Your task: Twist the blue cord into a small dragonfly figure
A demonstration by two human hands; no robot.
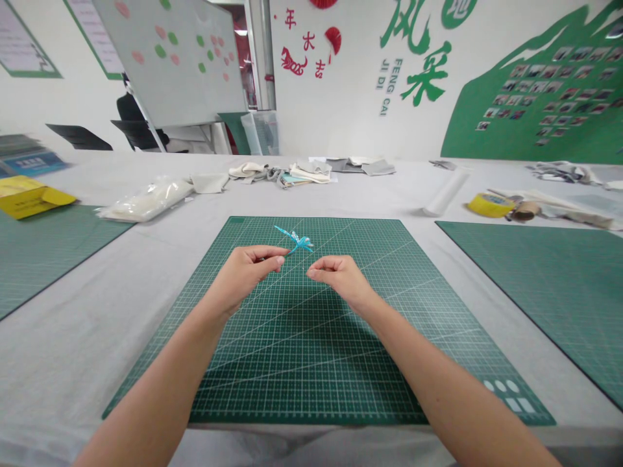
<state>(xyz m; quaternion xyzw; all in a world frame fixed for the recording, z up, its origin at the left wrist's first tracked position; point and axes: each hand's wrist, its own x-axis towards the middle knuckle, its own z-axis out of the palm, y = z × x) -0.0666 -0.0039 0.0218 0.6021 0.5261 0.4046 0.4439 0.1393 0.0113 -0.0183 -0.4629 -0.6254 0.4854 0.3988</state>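
Mid-frame, our left hand (pixel 243 275) pinches the ornament (pixel 302 244), probably steadying it; our right hand (pixel 343 277) is narrow, contents unclear.

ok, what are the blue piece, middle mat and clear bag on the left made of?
Blue piece: maybe cord or plastic; thin bright strands, too small to settle, finish included.
Middle mat: likely matte plastic; flat sheet, printed grid, little shine.
Clear bag: probably glossy plastic film; bright highlights, crinkles, see-through.
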